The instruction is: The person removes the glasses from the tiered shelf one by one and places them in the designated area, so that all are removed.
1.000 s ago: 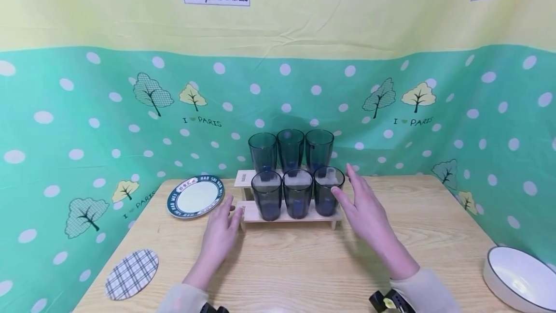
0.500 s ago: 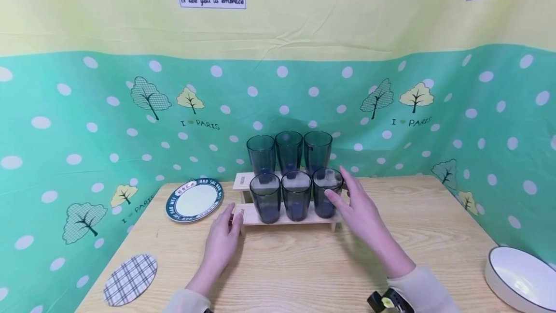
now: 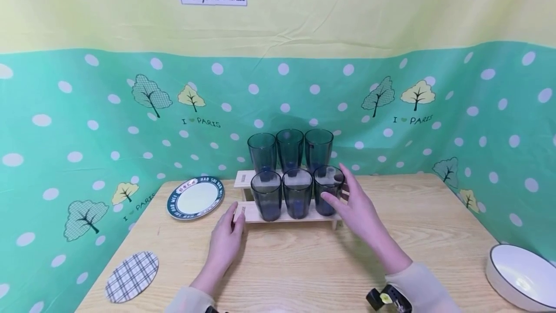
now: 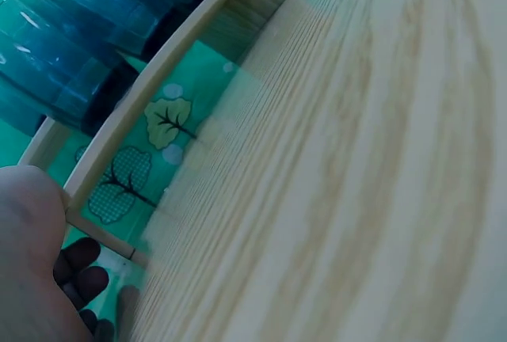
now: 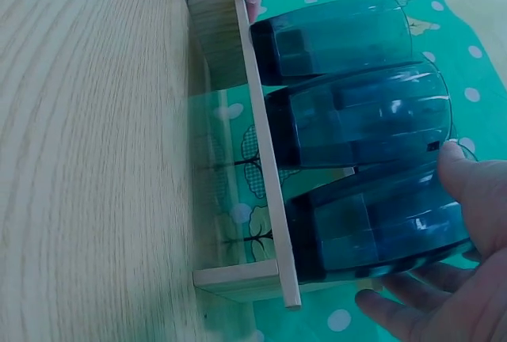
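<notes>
Three dark tinted drinking glasses stand upright on the front step of a small two-step wooden rack [image 3: 282, 214]. My right hand [image 3: 358, 211] holds the right front glass [image 3: 323, 202], thumb on the near side near the rim and fingers around its right side. The middle front glass [image 3: 297, 197] and left front glass [image 3: 267, 199] stand beside it. My left hand [image 3: 226, 238] grips the left end of the front step. In the left wrist view its thumb side lies against the step's end [image 4: 75, 191], fingers curled below.
Three more tinted glasses [image 3: 290, 146] stand on the rear step. A green-rimmed plate [image 3: 195, 197] lies left of the rack. A plaid oval mat [image 3: 132, 277] lies front left, and a white bowl [image 3: 499, 274] stands at the right edge. A patterned cloth hangs behind.
My right hand has moved left onto the right front glass and closed round it. My left hand has moved right, against the rack's left end. The glasses stay in place.
</notes>
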Available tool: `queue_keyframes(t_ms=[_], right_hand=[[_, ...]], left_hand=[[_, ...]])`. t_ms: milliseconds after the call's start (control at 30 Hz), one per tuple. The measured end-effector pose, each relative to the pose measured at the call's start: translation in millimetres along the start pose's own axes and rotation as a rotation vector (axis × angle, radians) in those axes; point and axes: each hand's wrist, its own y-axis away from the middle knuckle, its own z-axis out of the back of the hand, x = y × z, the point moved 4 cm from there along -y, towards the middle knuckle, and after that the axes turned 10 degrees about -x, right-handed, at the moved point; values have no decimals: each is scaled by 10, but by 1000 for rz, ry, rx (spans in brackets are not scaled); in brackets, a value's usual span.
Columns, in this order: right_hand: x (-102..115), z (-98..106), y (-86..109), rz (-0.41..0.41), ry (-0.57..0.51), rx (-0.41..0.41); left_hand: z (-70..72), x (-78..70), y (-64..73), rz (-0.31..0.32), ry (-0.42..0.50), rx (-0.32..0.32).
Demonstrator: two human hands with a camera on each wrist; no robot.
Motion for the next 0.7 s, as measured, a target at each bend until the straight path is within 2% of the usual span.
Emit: queue_keyframes(t_ms=[300, 700], right_hand=[[-9, -19, -25, -29, -38, 1], [-13, 84, -69, -82, 9, -49]], left_hand=[[13, -18, 5, -17, -8, -13], [12, -28, 9, -17, -19, -9]])
